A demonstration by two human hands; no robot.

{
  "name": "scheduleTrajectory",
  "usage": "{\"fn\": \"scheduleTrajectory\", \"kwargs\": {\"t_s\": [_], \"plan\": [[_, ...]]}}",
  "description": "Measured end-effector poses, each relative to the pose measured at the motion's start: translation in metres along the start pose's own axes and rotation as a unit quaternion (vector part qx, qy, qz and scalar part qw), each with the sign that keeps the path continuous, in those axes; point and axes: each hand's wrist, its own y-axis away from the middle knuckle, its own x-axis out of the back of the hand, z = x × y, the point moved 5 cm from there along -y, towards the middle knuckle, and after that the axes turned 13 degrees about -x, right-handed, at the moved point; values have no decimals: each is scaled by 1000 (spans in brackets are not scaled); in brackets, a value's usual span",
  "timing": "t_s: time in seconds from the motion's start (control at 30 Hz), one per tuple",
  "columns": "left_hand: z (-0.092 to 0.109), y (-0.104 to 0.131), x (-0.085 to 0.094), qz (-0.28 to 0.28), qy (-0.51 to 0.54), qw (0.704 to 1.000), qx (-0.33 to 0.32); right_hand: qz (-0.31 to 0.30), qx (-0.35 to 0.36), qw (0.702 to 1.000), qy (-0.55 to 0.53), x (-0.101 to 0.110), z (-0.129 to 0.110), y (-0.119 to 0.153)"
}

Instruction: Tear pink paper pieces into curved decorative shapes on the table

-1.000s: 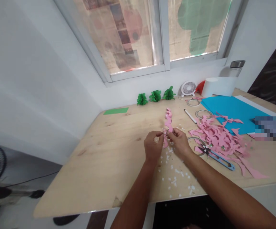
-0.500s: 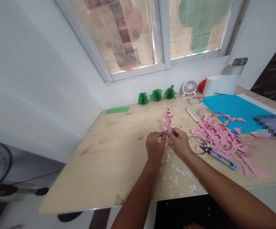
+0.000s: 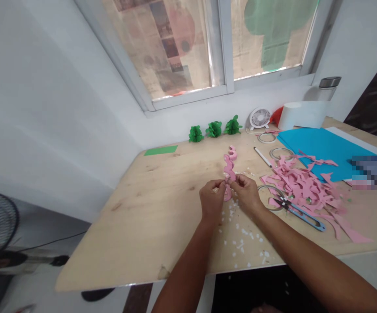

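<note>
Both hands meet at a wavy pink paper piece (image 3: 229, 165) over the middle of the wooden table (image 3: 136, 217). My left hand (image 3: 212, 198) pinches the piece from the left, thumb and fingertips together. From the right, my right hand (image 3: 246, 190) has its fingers closed on the same piece. The curly part of the pink paper extends beyond the fingertips towards the window, and a rounded pink part shows below them. The fingertips hide the spot where they meet.
To the right are pink paper scraps (image 3: 305, 184), blue snips (image 3: 305, 216), tape rings (image 3: 281, 154), a white pen (image 3: 262, 157) and blue sheets (image 3: 331, 150). Green paper shapes (image 3: 214, 129) and a small fan (image 3: 259, 118) stand at the back. White bits (image 3: 240, 245) are scattered near the front.
The fingertips have shifted very slightly, and more of the pink part below them shows. Both hands still hold the pink paper. The view has moved a little.
</note>
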Motion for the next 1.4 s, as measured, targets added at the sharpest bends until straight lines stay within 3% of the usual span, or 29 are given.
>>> {"fn": "scheduleTrajectory", "kwargs": {"t_s": [0.2, 0.43, 0.63, 0.93, 1.2, 1.4], "plan": [[-2, -1, 0, 4, 2, 1000, 15, -21, -37, 998, -50, -3, 8, -3], [-4, 0, 0, 6, -35, 999, -3, -30, -76, 992, -95, -3, 10, -3], [2, 1, 0, 25, -4, 999, -19, -27, -86, 989, -117, -4, 9, -2], [6, -1, 3, 13, -80, 992, -94, -16, -77, 992, -101, -1, 2, 1], [6, -1, 1, -4, -87, 988, -126, -21, -85, 989, -121, -2, 4, 1], [13, 0, -1, -15, -153, 971, -181, -19, -80, 990, -112, -2, 8, -1]]}}
